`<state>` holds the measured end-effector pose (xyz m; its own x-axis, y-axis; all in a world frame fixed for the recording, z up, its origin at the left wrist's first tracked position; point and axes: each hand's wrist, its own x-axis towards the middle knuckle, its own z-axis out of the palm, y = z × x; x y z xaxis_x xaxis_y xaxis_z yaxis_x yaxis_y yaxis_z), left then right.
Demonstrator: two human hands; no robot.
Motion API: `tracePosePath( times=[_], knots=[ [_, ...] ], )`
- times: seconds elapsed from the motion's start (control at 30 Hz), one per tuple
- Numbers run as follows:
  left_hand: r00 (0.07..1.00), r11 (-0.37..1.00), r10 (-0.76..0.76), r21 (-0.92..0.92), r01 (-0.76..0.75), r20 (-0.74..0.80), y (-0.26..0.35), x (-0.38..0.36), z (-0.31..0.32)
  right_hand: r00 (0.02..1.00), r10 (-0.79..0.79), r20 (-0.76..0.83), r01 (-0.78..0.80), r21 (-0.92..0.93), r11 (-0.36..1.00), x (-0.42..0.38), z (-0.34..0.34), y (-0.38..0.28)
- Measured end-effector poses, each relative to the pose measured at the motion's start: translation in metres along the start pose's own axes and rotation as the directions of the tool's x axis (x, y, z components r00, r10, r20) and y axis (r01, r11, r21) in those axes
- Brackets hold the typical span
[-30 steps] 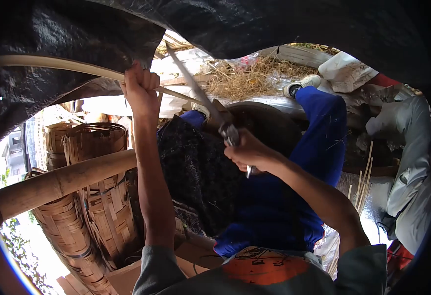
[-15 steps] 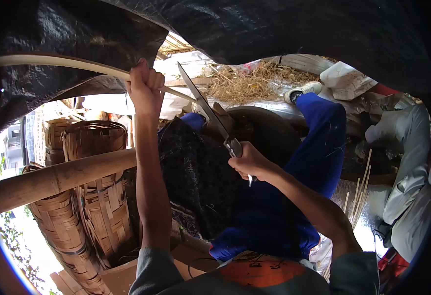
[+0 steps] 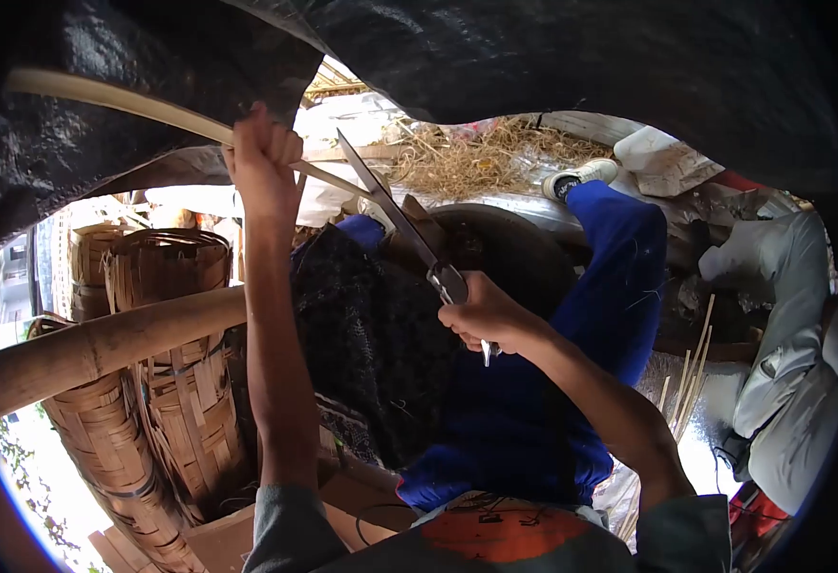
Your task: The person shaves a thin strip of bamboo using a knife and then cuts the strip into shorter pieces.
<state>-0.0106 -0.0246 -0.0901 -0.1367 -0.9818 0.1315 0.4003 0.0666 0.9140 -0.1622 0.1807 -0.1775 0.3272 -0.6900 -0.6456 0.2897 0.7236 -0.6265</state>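
Observation:
My left hand is closed around a long pale strip that looks like bamboo. The strip runs from the upper left, through my fist, and down to the right. Its lower end meets the blade of a long knife. Wrapped round the knife's handle, my right hand holds the blade pointing up and to the left. Beneath both hands, a dark cloth lies over my lap and blue trousers.
Tall woven baskets stand at the left behind a thick bamboo pole. Black sheeting hangs overhead. Dry shavings lie ahead. Another person's light trousers show at right, near thin upright sticks.
My left hand has shifted slightly left and up with the strip, whose far end is raised. The knife has moved a little left, its blade still against the strip.

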Motion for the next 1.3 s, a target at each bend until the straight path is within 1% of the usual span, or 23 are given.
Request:
tracePosePath(
  times=[0.07,0.1,0.2,0.23,0.3,0.33,0.4,0.47,0.53,0.57,0.6,0.63,0.67,0.8,0.87,0.9,0.97,1.0,1.07,1.1,1.17,1.27,1.3],
  knots=[
    [0.999,1.0,-0.011,0.001,0.011,0.045,0.0,0.001,-0.007,0.99,-0.131,0.044,0.136,-0.137,0.981,-0.02,0.004,-0.027],
    [1.0,1.0,-0.015,0.006,0.015,0.009,0.001,-0.003,0.002,0.978,-0.208,0.025,0.208,-0.23,0.951,-0.024,0.008,-0.038],
    [0.996,1.0,-0.006,0.009,0.005,0.085,-0.002,0.0,0.001,0.954,-0.301,0.003,0.297,-0.181,0.938,-0.034,0.017,-0.063],
    [0.998,1.0,-0.014,0.007,0.014,0.062,-0.002,0.0,0.002,0.954,-0.299,0.008,0.295,-0.18,0.938,-0.029,0.017,-0.058],
    [0.997,1.0,-0.012,0.006,0.011,0.079,-0.003,-0.001,0.001,0.974,-0.22,0.045,0.22,0.01,0.976,-0.011,0.015,-0.032],
    [0.994,1.0,-0.006,-0.004,0.006,0.105,-0.003,0.0,0.002,0.974,-0.223,0.048,0.223,0.012,0.975,-0.001,0.012,-0.017],
    [0.995,1.0,0.009,0.006,-0.01,0.095,-0.004,0.003,0.004,0.997,0.071,0.042,-0.072,0.021,0.997,0.007,0.003,0.0],
    [0.994,1.0,-0.007,-0.01,0.008,0.105,-0.004,0.002,0.0,0.998,0.052,0.046,-0.054,0.031,0.998,0.006,-0.006,-0.001],
    [0.999,0.999,-0.019,0.032,0.017,0.038,-0.006,-0.004,0.002,0.991,-0.126,0.043,0.13,-0.116,0.985,-0.015,-0.002,-0.031],
    [0.997,0.999,-0.013,0.032,0.01,0.081,-0.006,-0.001,0.003,0.981,-0.194,0.026,0.196,-0.171,0.966,-0.024,0.002,-0.045],
    [0.992,0.999,-0.007,0.032,0.003,0.124,-0.006,0.002,0.005,0.979,-0.203,0.026,0.204,-0.174,0.963,-0.033,0.004,-0.062],
    [0.993,0.994,-0.009,0.107,-0.003,0.119,-0.004,0.001,0.008,0.964,-0.265,0.036,0.267,-0.207,0.941,-0.042,0.006,-0.076],
    [0.993,0.994,-0.009,0.107,-0.003,0.118,-0.003,0.001,0.008,0.945,-0.325,0.048,0.326,-0.239,0.915,-0.045,0.008,-0.083],
    [0.996,0.996,-0.03,0.083,0.022,0.088,-0.001,0.0,0.003,0.938,-0.345,0.031,0.345,-0.145,0.927,-0.032,0.01,-0.056],
    [0.996,0.997,-0.033,0.074,0.027,0.085,0.0,-0.003,0.002,0.988,-0.073,0.139,0.056,0.123,0.991,-0.004,0.004,-0.01],
    [0.998,0.995,-0.014,0.102,0.007,0.062,0.0,-0.003,0.003,0.987,-0.084,0.14,0.067,0.122,0.99,0.003,0.0,0.003],
    [0.998,0.996,-0.003,0.094,-0.002,0.055,0.0,-0.001,0.004,0.999,0.031,0.02,-0.03,-0.048,0.998,0.015,-0.007,0.017],
    [0.999,0.996,-0.006,0.093,0.001,0.049,-0.001,0.001,0.005,0.999,0.038,0.02,-0.037,-0.049,0.998,0.009,-0.008,0.004],
    [0.998,0.999,0.03,0.04,-0.032,0.057,-0.001,-0.002,0.004,0.968,-0.249,-0.009,0.232,-0.333,0.914,-0.018,-0.001,-0.032],
    [0.999,0.999,0.022,0.039,-0.024,0.044,-0.001,-0.001,0.006,0.965,-0.263,-0.012,0.243,-0.343,0.907,-0.02,-0.001,-0.043],
    [0.999,0.998,0.043,0.051,-0.042,-0.009,-0.002,0.0,0.009,0.866,-0.495,-0.066,0.411,-0.471,0.781,-0.025,0.003,-0.049],
    [0.994,0.992,0.079,0.102,-0.071,-0.074,-0.001,0.001,0.01,0.906,-0.422,-0.009,0.388,-0.381,0.839,-0.026,0.007,-0.051],
    [0.992,0.987,0.095,0.135,-0.083,-0.084,-0.001,0.002,0.011,0.886,-0.456,-0.085,0.411,-0.312,0.856,-0.012,0.011,-0.025]
  ],
)
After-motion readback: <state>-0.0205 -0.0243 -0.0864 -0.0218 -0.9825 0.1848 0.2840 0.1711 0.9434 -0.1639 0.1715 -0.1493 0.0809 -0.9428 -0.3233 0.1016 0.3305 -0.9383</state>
